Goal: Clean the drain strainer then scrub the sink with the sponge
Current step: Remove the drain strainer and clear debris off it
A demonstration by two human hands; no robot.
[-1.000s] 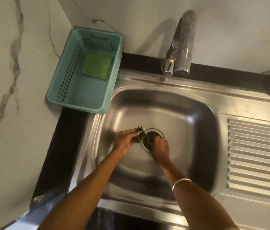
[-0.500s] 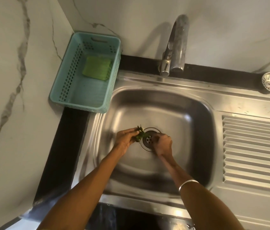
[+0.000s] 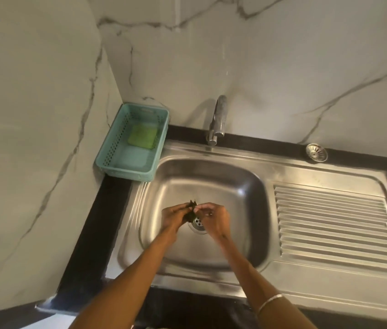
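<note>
In the steel sink [image 3: 211, 245], the drain strainer [image 3: 199, 223] sits in the bowl's middle, partly hidden by my hands. My left hand [image 3: 174, 216] holds a clump of dark green leaf scraps [image 3: 191, 211] just above the drain's left edge. My right hand [image 3: 214, 218] hovers over the drain's right side, its fingertips pinching at the same scraps. A green sponge [image 3: 142, 137] lies in the teal basket [image 3: 107, 148] at the back left.
A chrome tap [image 3: 218, 119] stands behind the bowl. A second round strainer [image 3: 316, 152] rests on the black ledge at the back right. The ribbed drainboard [image 3: 335, 222] runs to the right. Marble walls close in on the left and back.
Both hands have lifted a little off the drain and come together around the leaf scraps. The camera has pulled back and up, showing more wall.
</note>
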